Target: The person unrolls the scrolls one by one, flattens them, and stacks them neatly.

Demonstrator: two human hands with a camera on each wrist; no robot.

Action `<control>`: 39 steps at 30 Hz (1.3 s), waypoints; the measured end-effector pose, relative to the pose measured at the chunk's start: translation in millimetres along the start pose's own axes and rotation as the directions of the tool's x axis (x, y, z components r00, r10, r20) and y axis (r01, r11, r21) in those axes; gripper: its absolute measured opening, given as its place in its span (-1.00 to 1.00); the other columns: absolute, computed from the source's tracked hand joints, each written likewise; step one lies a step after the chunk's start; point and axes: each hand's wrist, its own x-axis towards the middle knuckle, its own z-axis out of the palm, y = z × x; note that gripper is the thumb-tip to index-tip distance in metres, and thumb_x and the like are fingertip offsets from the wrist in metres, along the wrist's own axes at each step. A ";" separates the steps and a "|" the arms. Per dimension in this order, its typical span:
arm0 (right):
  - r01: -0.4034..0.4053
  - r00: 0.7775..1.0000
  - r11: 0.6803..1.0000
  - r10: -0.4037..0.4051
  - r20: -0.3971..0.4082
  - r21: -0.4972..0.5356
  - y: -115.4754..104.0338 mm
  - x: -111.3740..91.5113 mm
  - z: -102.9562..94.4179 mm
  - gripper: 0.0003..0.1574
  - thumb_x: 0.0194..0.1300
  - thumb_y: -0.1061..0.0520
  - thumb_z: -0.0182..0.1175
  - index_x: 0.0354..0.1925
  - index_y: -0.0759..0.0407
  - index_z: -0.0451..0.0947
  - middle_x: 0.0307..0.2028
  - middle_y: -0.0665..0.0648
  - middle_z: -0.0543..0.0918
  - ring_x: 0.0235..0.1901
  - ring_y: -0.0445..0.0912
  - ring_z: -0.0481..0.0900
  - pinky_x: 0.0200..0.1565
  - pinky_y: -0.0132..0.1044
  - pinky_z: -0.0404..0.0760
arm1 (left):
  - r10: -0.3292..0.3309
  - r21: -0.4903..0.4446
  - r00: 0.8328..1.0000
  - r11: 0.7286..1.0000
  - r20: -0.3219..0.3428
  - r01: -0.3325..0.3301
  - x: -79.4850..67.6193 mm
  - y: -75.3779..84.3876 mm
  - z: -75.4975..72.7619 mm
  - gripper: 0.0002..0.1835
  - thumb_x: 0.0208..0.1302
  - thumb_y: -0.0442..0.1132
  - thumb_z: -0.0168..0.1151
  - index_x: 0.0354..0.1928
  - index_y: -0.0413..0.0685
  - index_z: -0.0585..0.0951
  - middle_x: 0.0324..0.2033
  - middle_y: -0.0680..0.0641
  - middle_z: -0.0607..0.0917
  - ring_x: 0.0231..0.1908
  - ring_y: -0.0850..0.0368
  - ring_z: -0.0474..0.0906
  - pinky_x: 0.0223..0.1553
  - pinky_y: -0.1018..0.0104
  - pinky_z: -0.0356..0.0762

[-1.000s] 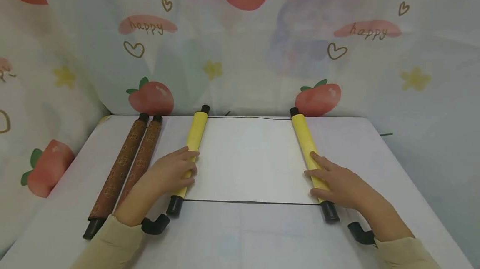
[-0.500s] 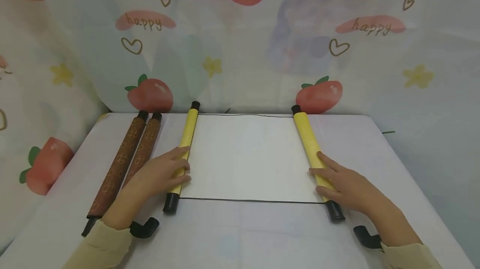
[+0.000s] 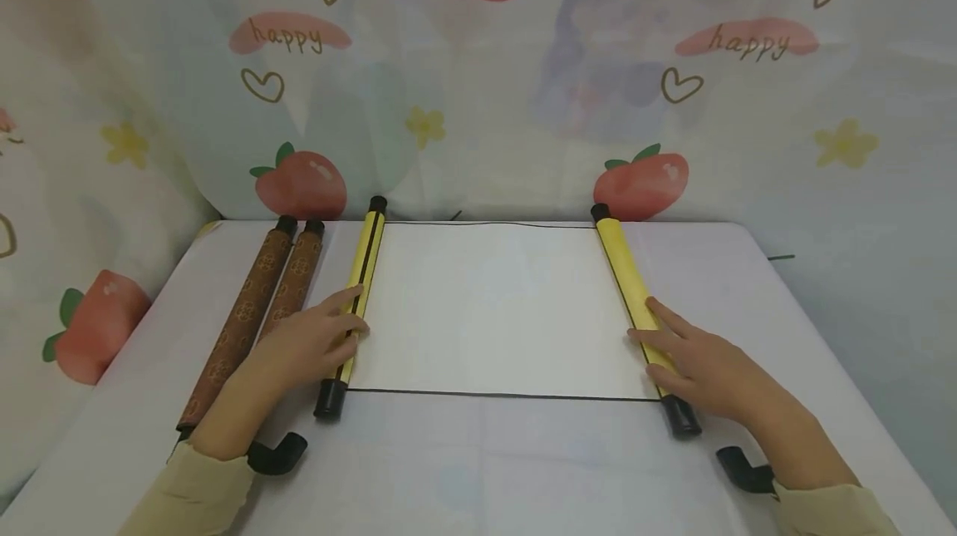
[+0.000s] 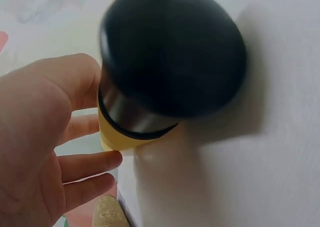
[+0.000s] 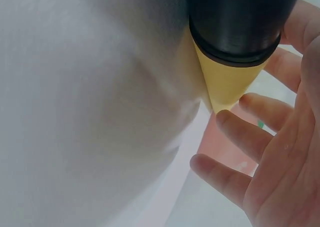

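Observation:
A hanging scroll lies spread on the table, its blank white sheet (image 3: 493,312) edged by thin black lines. My left hand (image 3: 314,336) rests on the left yellow roll (image 3: 368,249), its fingers laid across the top. On the right yellow roll (image 3: 616,249) lie the spread, nearly straight fingers of my right hand (image 3: 703,361). The left wrist view has a black end knob (image 4: 175,52) close up, with fingers beside the yellow part. Likewise, a black knob (image 5: 240,22) fills the top of the right wrist view, extended fingertips right at the roll.
Two brown patterned rolls (image 3: 239,320) with black ends lie side by side at the left, partly behind my left forearm. A white cloth (image 3: 478,461) covers the table. Behind it hangs a printed curtain (image 3: 486,104). Black curved pieces (image 3: 278,454) sit at both wrists.
The two yellow rolls have moved apart, the left one leftward and the right one rightward, both hands travelling along. More white sheet shows between them, and the left roll now shows a dark lengthwise stripe.

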 end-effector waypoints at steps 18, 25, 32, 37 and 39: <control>-0.054 0.998 0.998 0.054 0.013 -0.021 13.8 -7.1 -2.7 -0.49 0.41 0.01 0.15 0.31 -0.07 0.51 0.49 0.23 0.20 -0.13 0.01 0.66 -0.26 -0.10 0.55 | -0.012 0.016 1.000 1.000 0.008 0.012 -9.7 -8.7 -8.8 -0.76 0.28 -0.17 0.32 -0.02 0.03 0.71 0.36 -0.22 0.43 -0.54 0.24 0.48 -0.53 0.31 0.41; -0.069 0.997 0.997 0.069 0.033 -0.018 13.6 -9.8 -4.7 -0.31 0.32 -0.26 0.26 0.32 -0.06 0.50 0.48 0.25 0.19 0.10 0.24 0.60 -0.05 0.22 0.59 | 0.007 0.013 1.000 1.000 0.001 -0.007 -12.8 -12.7 -7.6 -0.67 0.24 -0.06 0.40 0.00 0.00 0.70 0.35 -0.26 0.43 -0.29 0.00 0.70 -0.30 0.12 0.63; -0.090 0.995 0.995 0.092 0.044 -0.036 14.2 -10.3 -7.0 -0.36 0.35 -0.08 0.25 0.35 -0.02 0.46 0.47 0.29 0.20 0.05 0.22 0.62 -0.09 0.19 0.61 | 0.015 0.009 1.000 1.000 -0.014 -0.014 -15.0 -14.3 -8.5 -0.73 0.22 -0.14 0.39 -0.04 0.01 0.71 0.34 -0.26 0.44 -0.48 0.18 0.55 -0.50 0.32 0.44; -0.100 0.994 0.994 0.101 0.043 -0.039 17.2 -11.0 -7.3 -0.38 0.34 0.03 0.17 0.36 -0.04 0.45 0.47 0.28 0.21 -0.09 0.09 0.64 -0.22 0.01 0.58 | 0.004 -0.007 1.000 1.000 0.000 -0.004 -16.0 -14.3 -10.4 -0.74 0.23 -0.16 0.36 -0.04 0.02 0.71 0.36 -0.26 0.41 -0.56 0.24 0.45 -0.51 0.34 0.39; -0.107 0.993 0.993 0.109 0.042 -0.041 17.9 -11.4 -7.5 -0.37 0.32 0.07 0.14 0.35 -0.05 0.46 0.47 0.27 0.21 -0.15 0.03 0.62 -0.27 -0.09 0.52 | -0.002 -0.007 1.000 1.000 0.008 0.002 -16.6 -14.5 -10.7 -0.75 0.24 -0.16 0.36 -0.04 0.03 0.71 0.37 -0.25 0.40 -0.50 0.18 0.52 -0.51 0.34 0.39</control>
